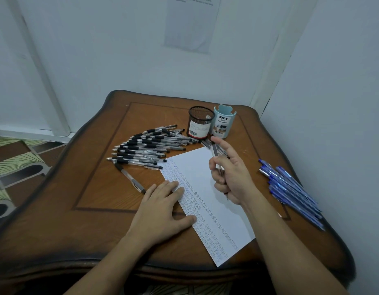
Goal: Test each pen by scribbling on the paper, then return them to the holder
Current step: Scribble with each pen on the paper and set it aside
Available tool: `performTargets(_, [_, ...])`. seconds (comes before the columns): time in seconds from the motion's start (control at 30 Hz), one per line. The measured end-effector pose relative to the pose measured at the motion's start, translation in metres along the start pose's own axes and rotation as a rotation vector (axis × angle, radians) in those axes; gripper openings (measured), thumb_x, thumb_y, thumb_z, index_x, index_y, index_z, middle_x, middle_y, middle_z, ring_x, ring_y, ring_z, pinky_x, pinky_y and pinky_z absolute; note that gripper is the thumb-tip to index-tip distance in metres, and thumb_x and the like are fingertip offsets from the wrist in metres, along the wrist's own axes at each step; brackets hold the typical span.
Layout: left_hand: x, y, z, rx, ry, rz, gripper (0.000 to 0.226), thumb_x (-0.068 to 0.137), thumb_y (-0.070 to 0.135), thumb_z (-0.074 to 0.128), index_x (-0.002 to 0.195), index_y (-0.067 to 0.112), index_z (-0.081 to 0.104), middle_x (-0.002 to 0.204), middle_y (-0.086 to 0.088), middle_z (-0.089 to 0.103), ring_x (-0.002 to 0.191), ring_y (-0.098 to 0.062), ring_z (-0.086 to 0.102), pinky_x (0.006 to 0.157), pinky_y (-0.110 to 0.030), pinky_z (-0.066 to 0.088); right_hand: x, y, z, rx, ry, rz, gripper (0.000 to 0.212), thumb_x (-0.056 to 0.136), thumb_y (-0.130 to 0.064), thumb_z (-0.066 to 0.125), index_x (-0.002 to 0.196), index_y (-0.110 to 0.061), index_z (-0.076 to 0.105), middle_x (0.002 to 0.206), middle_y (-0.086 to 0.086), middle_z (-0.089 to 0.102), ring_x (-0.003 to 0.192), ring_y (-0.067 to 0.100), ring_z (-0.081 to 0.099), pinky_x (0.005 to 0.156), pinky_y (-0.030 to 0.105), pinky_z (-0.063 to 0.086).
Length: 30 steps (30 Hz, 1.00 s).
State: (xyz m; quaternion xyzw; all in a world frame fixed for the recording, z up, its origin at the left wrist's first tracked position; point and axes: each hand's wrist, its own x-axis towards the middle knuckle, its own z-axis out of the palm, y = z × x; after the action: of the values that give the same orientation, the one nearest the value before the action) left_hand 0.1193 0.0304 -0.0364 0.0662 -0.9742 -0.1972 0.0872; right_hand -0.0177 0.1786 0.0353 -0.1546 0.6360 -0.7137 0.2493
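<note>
The left hand [163, 207] lies flat with straight fingers on the near left edge of the paper [218, 173], pinning it to the counter [99, 188]. The right hand [229, 177] is raised above the sheet, its lower fingers curled round a clear pen [214, 150] and its forefinger sticking out free. That grip looks loose, so the pen could slip and mark the page or roll away. Both the mesh holder [200, 122] and the pale organizer [223, 122] stand just beyond the sheet, near enough for a careless reach to tip them. The black pens [146, 145] lie heaped at the left, and the blue pens [290, 188] lie near the right edge, where the forearm could knock them off.
</note>
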Motion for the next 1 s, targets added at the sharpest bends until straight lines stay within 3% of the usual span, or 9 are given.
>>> performTargets(0.17, [0.000,0.000,0.000,0.007,-0.011,-0.007,0.101,0.065,0.088,0.022,0.149,0.033,0.036,0.159,0.014,0.022,0.148,-0.006,0.010,0.115,-0.027,-0.009,0.000,0.004,-0.003,-0.001,0.019,-0.001,0.053,0.093,0.007,0.045,0.120,-0.037,0.057,0.066,0.008,0.043,0.044,0.011,0.027,0.036,0.017,0.023])
performTargets(0.3, [0.001,-0.001,0.001,0.022,-0.018,-0.010,0.099,0.066,0.088,0.022,0.148,0.034,0.036,0.159,0.015,0.022,0.148,-0.006,0.009,0.116,-0.028,-0.008,-0.002,0.008,-0.007,0.113,-0.066,-0.039,0.044,0.098,-0.007,0.055,0.138,-0.022,0.050,0.071,0.013,0.065,0.059,0.016,0.056,0.046,0.023,0.043])
performTargets(0.37, [0.001,-0.001,0.001,0.023,-0.020,-0.010,0.100,0.066,0.088,0.021,0.148,0.034,0.036,0.159,0.014,0.022,0.148,-0.006,0.009,0.117,-0.029,-0.006,-0.003,0.008,-0.007,0.107,-0.055,-0.005,0.040,0.094,-0.032,0.052,0.119,-0.003,0.063,0.081,0.013,0.073,0.076,0.022,0.067,0.061,0.025,0.055])
performTargets(0.43, [0.001,0.000,0.000,0.021,-0.019,-0.012,0.100,0.065,0.087,0.022,0.148,0.034,0.036,0.159,0.014,0.022,0.147,-0.006,0.010,0.116,-0.028,-0.007,-0.003,0.011,-0.010,0.105,-0.006,0.015,0.055,0.086,-0.050,0.046,0.095,-0.002,0.073,0.077,0.009,0.069,0.077,0.021,0.065,0.071,0.031,0.057])
performTargets(0.53, [0.000,0.000,0.000,0.025,-0.021,-0.011,0.099,0.065,0.087,0.021,0.148,0.035,0.036,0.158,0.015,0.022,0.147,-0.005,0.009,0.115,-0.026,-0.008,-0.009,0.016,-0.016,0.024,0.057,0.010,0.063,0.082,-0.065,0.038,0.083,-0.012,0.073,0.060,0.000,0.039,0.057,0.014,0.037,0.055,0.029,0.038])
performTargets(0.63, [0.001,0.001,-0.001,0.012,-0.022,-0.014,0.100,0.064,0.087,0.021,0.148,0.034,0.037,0.158,0.015,0.023,0.147,-0.006,0.010,0.116,-0.027,-0.007,-0.017,0.030,-0.022,0.011,0.055,-0.032,0.055,0.084,-0.058,0.044,0.087,-0.009,0.068,0.057,0.006,0.048,0.051,0.015,0.044,0.045,0.025,0.036])
performTargets(0.73, [0.001,0.001,-0.001,0.022,-0.024,-0.015,0.100,0.065,0.087,0.022,0.148,0.033,0.038,0.158,0.014,0.024,0.147,-0.007,0.012,0.118,-0.031,-0.003,-0.022,0.043,-0.022,0.060,-0.006,-0.080,0.025,0.085,-0.032,0.061,0.082,-0.009,0.068,0.068,0.015,0.064,0.058,0.022,0.060,0.042,0.024,0.044])
performTargets(0.83, [0.001,0.001,0.000,0.012,-0.017,-0.014,0.100,0.065,0.087,0.024,0.147,0.032,0.040,0.158,0.011,0.027,0.147,-0.009,0.015,0.119,-0.033,0.000,-0.023,0.049,-0.019,-0.028,0.024,-0.096,0.026,0.075,-0.017,0.078,0.070,-0.011,0.052,0.051,0.006,0.047,0.044,0.016,0.039,0.040,0.024,0.033])
performTargets(1.0, [0.001,0.001,-0.001,0.027,-0.029,-0.019,0.102,0.064,0.088,0.020,0.148,0.033,0.038,0.158,0.013,0.025,0.147,-0.008,0.013,0.119,-0.032,-0.001,-0.024,0.052,-0.022,-0.174,-0.048,-0.031,0.008,0.099,-0.016,0.060,0.094,-0.009,0.060,0.079,0.018,0.073,0.065,0.025,0.061,0.052,0.027,0.043])
